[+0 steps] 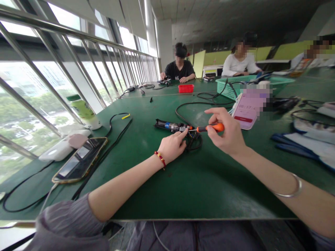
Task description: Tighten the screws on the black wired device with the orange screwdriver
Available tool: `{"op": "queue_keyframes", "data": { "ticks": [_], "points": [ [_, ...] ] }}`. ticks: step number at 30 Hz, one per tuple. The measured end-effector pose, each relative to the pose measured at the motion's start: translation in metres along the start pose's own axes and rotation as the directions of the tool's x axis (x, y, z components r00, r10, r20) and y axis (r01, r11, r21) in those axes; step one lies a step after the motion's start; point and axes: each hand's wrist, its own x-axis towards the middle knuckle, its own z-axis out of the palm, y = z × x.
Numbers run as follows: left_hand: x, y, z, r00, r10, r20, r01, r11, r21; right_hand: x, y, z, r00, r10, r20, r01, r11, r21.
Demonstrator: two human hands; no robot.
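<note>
In my right hand is a screwdriver with an orange and black handle, pinched between thumb and fingers, its index finger raised. The shaft points left, and its tip meets an opened black tube-shaped appliance with a blue band and exposed inner parts. My left hand holds the appliance at its right end, index finger pressed on it and the other fingers curled under. Dark wires bunch beside that end, partly hidden by my left hand. Exactly what the tip touches is too small to tell.
Left are a phone, a green-capped bottle and cables. Right are a propped phone with a timer, a green basket and blue-white gloves. A red tray stands farther back. Several people sit across the table.
</note>
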Motion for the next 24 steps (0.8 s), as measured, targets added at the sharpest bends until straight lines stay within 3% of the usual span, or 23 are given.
{"op": "queue_keyframes", "data": {
  "ticks": [10,24],
  "points": [
    [0.003,-0.001,0.001,0.998,0.052,-0.017,-0.054,0.992,-0.113,0.0,-0.003,0.002,0.998,0.047,0.046,-0.048,0.999,0.005],
    [0.002,0.001,-0.003,0.999,-0.046,-0.016,0.046,0.998,-0.035,0.009,0.009,-0.011,0.975,0.096,0.2,-0.091,0.995,-0.035]
  ]
}}
